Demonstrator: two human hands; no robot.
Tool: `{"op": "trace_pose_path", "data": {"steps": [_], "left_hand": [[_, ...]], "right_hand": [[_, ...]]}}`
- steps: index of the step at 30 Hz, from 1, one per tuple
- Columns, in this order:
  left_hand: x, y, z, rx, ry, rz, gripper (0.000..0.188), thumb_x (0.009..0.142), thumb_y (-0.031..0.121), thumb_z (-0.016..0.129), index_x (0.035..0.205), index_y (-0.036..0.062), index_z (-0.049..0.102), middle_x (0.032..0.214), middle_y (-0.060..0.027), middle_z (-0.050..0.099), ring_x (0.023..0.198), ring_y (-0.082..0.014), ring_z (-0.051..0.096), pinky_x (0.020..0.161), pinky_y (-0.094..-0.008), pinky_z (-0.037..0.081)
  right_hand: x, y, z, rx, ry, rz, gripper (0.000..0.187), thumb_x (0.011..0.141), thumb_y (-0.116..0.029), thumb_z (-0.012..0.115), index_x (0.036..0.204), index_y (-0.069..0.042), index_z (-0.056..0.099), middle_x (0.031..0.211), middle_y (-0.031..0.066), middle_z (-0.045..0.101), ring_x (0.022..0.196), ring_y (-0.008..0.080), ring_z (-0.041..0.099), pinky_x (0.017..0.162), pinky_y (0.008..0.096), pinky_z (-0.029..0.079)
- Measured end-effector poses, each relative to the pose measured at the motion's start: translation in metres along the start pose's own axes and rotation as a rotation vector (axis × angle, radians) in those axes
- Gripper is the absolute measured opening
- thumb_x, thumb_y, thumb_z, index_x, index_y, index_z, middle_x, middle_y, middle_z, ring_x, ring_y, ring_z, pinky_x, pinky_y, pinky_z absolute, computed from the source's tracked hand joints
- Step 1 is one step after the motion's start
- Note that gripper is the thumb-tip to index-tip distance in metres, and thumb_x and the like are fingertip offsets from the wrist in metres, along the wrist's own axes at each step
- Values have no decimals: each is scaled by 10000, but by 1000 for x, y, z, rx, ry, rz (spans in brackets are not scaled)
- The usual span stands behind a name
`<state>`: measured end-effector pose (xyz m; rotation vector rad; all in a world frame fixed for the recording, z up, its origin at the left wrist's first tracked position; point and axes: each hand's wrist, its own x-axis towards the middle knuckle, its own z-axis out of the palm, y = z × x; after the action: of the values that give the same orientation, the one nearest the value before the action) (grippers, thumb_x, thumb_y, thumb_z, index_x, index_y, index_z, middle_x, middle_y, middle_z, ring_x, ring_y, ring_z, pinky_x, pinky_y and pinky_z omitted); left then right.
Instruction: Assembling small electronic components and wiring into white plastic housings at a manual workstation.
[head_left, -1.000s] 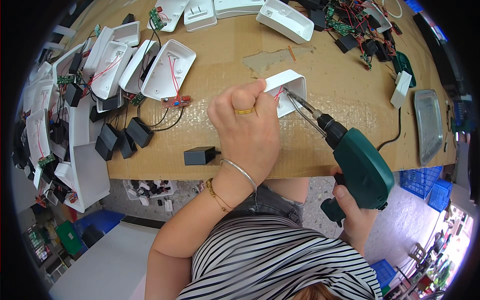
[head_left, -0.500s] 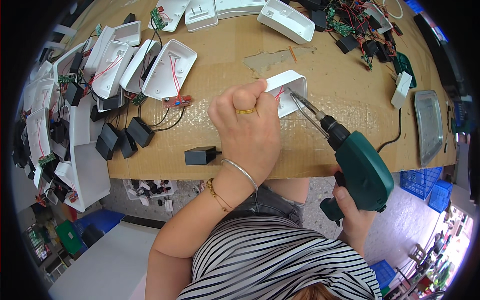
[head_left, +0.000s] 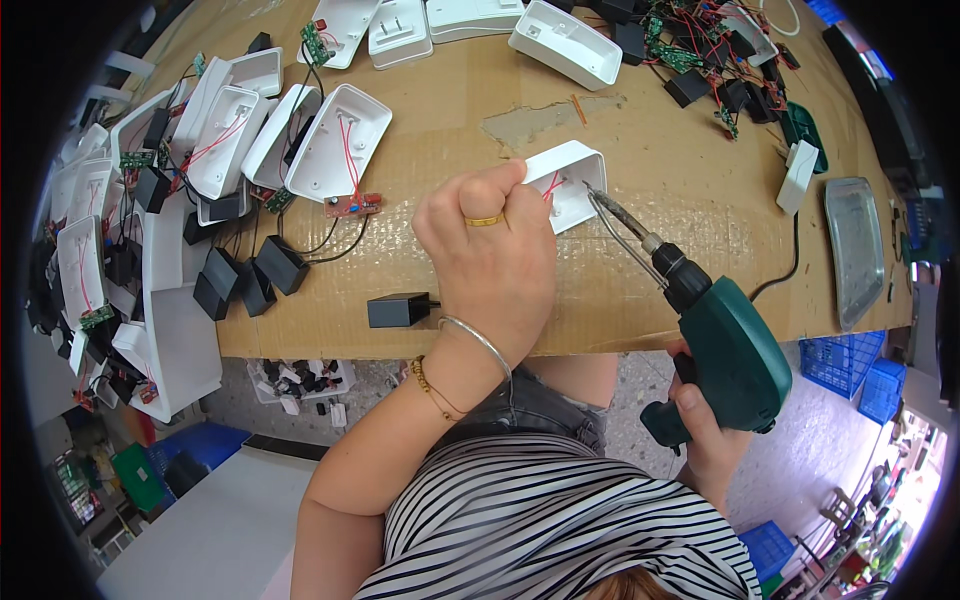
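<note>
My left hand (head_left: 490, 250) is closed round the near left end of a white plastic housing (head_left: 575, 160), tilted so that its hollow inside shows. Thin red wires (head_left: 550, 187) run inside it, beside my fingers. My right hand (head_left: 705, 425) grips the handle of a dark green soldering gun (head_left: 735, 345), which has a thin metal feed tube beside its tip. That tip points into the housing's open side; whether it touches anything there is hard to see. Left of my wrist, a black box-shaped part (head_left: 398, 310) with a short lead lies on the cardboard-covered table (head_left: 620, 290).
White housings (head_left: 340, 140) with red wires, a small red circuit board (head_left: 353, 205) and black boxes (head_left: 280, 265) crowd the left. A tangle of green boards and wires (head_left: 690, 60) lies at the far right. A metal tray (head_left: 855, 255) sits near the right edge.
The soldering gun has drawn back slightly to the right, its tip now nearer the housing's rim. My left hand keeps its hold on the housing.
</note>
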<state>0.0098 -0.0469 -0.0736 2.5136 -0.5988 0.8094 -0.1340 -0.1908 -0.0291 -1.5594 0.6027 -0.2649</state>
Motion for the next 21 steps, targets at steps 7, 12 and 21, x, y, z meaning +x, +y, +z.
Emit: {"op": "trace_pose_path", "data": {"steps": [7,12,21], "left_hand": [[2,5,-5,-37,-16,-27,198,694,133,632,833,47,521,1050,-91,457,951,-280,397,830,-438,310],[0,1,1,-1,16,-6,152,717,115,603,820,49,512,1028,-88,465,940,-276,400,827,-431,310],[3,3,-1,58,6,29,92,708,73,521,795,52,499,996,-90,469,896,-269,402,801,-411,319]], "right_hand": [[-2,-1,0,4,7,-4,588,666,-249,716,1134,32,497,917,121,599,650,111,508,579,221,400],[-2,-1,0,8,-2,-17,589,664,-249,716,1134,32,497,921,122,599,647,109,509,580,218,400],[1,1,1,54,-9,1,571,669,-221,721,1134,27,499,930,116,596,672,117,525,600,226,418]]}}
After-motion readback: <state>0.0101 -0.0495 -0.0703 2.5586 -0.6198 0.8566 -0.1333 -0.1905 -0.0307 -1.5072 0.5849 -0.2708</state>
